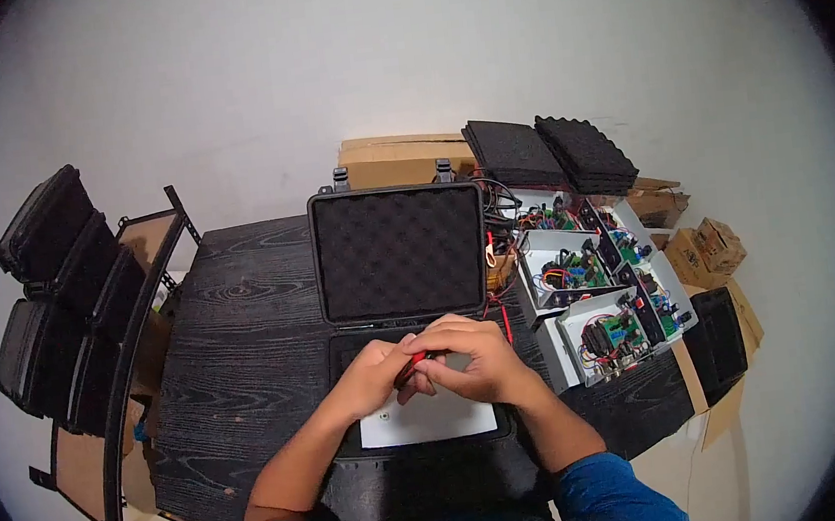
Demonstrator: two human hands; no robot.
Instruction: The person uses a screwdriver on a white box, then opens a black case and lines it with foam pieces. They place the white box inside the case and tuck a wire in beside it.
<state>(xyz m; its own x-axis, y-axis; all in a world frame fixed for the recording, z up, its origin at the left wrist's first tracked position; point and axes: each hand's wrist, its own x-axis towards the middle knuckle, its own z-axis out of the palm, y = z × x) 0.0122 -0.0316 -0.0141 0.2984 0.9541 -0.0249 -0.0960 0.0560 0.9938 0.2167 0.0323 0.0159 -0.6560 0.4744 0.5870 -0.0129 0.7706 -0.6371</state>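
Close together over an open black hard case [319,270], both of my hands are closed around a small red and black piece [410,367]. My left hand [374,377] grips it from the left. From the other side, my right hand [477,355] pinches it with bent fingers. The fingers cover most of the piece, so its exact kind does not show. Below the hands a white panel [433,424] lies in the bottom half of the case. Egg-crate foam [400,252] lines the raised lid.
Open white housings with circuit boards [611,337] crowd the table's right side, with black foam sheets [528,154] behind. Black and red cables [497,203] hang beside the lid. Black cases [55,305] are stacked on a rack at left. Cardboard boxes [703,248] stand far right.
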